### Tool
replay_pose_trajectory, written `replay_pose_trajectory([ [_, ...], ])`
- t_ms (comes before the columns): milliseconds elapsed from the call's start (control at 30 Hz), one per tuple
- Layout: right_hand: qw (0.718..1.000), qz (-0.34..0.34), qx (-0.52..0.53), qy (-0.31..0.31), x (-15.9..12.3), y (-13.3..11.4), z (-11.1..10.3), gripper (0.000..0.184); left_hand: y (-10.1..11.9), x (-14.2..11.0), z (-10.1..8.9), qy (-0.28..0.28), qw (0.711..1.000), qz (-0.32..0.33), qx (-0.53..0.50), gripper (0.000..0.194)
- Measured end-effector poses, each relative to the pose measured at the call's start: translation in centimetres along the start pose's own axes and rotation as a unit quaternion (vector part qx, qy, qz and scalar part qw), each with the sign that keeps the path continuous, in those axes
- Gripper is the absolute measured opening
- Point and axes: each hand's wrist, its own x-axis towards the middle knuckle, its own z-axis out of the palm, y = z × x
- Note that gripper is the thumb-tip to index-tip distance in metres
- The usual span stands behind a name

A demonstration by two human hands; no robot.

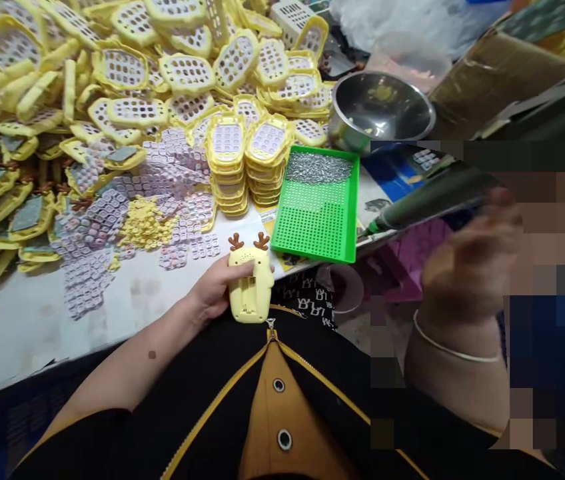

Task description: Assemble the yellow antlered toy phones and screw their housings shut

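My left hand (pixel 217 287) grips a pale yellow toy phone (pixel 262 287) with brown antlers, just above my lap. Its back faces up, showing a battery compartment without a cover, and my thumb lies across it. Off to the right, my right hand (pixel 462 267) is raised and smeared by motion, so its fingers are unclear. Close to it is a dark, rod-shaped tool with a green tip (pixel 427 200), slanting down toward the table edge. A green perforated tray (pixel 312 230) lies beyond the toy, with many small silver screws (pixel 320 167) gathered at its far end.
Stacked yellow shells with white keypads (pixel 227 143) stand left of the tray, before a large heap of yellow shells (pixel 187 70). Lilac keypad sheets (pixel 85 280) and small yellow pieces (pixel 147 223) cover the left. A steel bowl (pixel 385 110) and a cardboard box (pixel 497 87) sit behind.
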Motion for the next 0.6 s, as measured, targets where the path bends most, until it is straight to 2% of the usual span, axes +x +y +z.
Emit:
replay_pose_trajectory([
  [100, 0.994, -0.031, 0.101, 0.042, 2.6, 0.3, -0.7, 0.039, -0.5, 0.6, 0.8, -0.045, 0.998, -0.04, -0.019, 0.039],
  [133, 0.99, -0.032, 0.132, 0.034, 3.5, 0.3, -0.7, 0.035, -0.5, 0.7, 0.9, -0.054, 0.998, -0.037, -0.027, 0.039],
  [200, 0.984, -0.036, 0.176, 0.013, 4.8, -0.1, -0.6, 0.038, -0.3, 0.9, 1.1, -0.053, 0.998, -0.017, -0.041, 0.037],
  [267, 0.98, -0.044, 0.194, 0.008, 5.9, -0.8, -0.1, 0.045, 0.0, 1.1, 1.1, -0.025, 0.999, 0.0, -0.048, 0.035],
  [400, 0.967, -0.064, 0.242, 0.039, 7.3, -1.3, 2.2, 0.04, 0.5, 1.9, 1.0, 0.042, 0.998, 0.002, -0.036, 0.034],
  [500, 0.968, -0.111, 0.206, 0.087, 8.0, -0.2, 4.2, 0.038, 0.6, 2.4, 0.9, 0.047, 0.999, -0.015, -0.02, 0.035],
  [600, 0.973, -0.134, 0.154, 0.106, 8.7, 1.6, 5.7, 0.038, 0.7, 2.6, 0.6, 0.033, 0.999, -0.029, -0.011, 0.035],
])
